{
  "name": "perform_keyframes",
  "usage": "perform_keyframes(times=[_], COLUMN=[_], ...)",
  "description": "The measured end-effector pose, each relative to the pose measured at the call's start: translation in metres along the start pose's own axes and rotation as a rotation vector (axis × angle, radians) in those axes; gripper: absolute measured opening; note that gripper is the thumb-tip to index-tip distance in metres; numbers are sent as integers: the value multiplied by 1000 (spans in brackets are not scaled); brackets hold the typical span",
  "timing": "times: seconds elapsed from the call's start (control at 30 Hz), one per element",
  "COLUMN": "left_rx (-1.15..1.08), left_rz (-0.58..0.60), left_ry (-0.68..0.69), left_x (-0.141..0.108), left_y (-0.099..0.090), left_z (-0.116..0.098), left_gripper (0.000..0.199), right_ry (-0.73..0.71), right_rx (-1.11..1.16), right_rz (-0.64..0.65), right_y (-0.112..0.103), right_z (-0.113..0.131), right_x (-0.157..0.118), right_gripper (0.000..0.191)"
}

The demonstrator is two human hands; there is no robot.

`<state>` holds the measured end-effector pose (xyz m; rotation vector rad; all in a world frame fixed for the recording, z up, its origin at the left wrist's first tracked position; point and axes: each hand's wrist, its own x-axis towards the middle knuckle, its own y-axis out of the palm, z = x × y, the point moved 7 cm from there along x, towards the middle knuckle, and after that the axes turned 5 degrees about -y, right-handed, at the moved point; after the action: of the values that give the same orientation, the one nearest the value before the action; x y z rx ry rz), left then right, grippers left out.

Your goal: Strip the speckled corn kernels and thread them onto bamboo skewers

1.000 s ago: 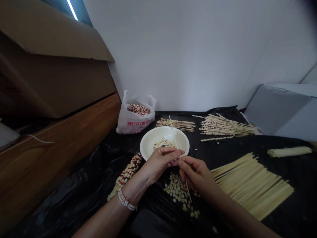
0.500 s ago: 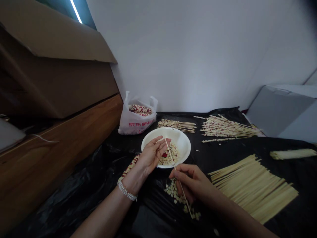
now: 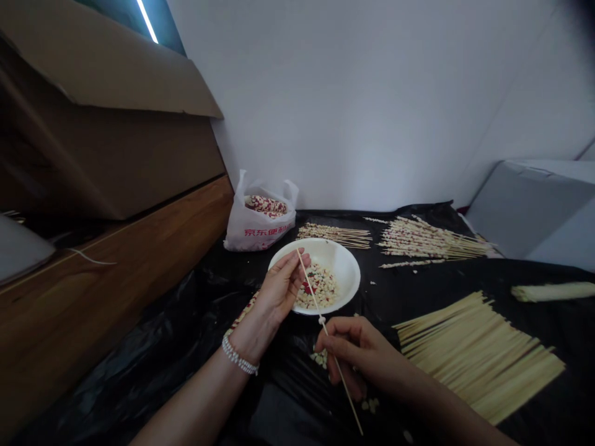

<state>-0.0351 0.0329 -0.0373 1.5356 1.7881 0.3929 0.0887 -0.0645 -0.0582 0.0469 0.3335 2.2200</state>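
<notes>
My right hand (image 3: 356, 353) is closed on a thin wooden skewer (image 3: 341, 375), which slants up toward the left. One pale corn kernel (image 3: 321, 320) is threaded on it just above my right fingers. My left hand (image 3: 281, 285), with a beaded bracelet at the wrist, is at the skewer's upper tip, thumb and fingers drawn together; whatever they pinch is too small to make out. Behind and below that hand, a white bowl (image 3: 348, 272) holds loose cream and dark red kernels (image 3: 325, 288). An ear of corn (image 3: 244, 313) lies partly hidden behind my left wrist.
Bare skewers (image 3: 478, 356) lie spread at right, near a pale bundle (image 3: 553, 291). Kernel-threaded skewers (image 3: 427, 238) and a smaller pile (image 3: 332, 234) lie behind. A plastic bag (image 3: 258, 229) holds corn ears. Loose kernels (image 3: 320, 358) dot the black sheet (image 3: 279, 384). A cardboard box (image 3: 139, 142) stands left.
My left fingers have drawn in from a more open palm and are closer to the skewer's tip. The skewer and my right hand have shifted slightly down. The view has moved a little.
</notes>
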Motion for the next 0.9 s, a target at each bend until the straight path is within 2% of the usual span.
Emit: perform_keyframes(times=[0.27,0.9], left_rx=[-76,-108], left_rz=[-2,-6], left_ry=[21,12], left_x=[8,8], left_y=[-5,-5], left_z=[-4,-3], left_gripper=[17,14], right_ry=[66,65], right_rx=[-6,15], right_rz=[86,64], right_y=[11,10], right_z=[-3,-7], right_x=[0,1], right_gripper=[36,32])
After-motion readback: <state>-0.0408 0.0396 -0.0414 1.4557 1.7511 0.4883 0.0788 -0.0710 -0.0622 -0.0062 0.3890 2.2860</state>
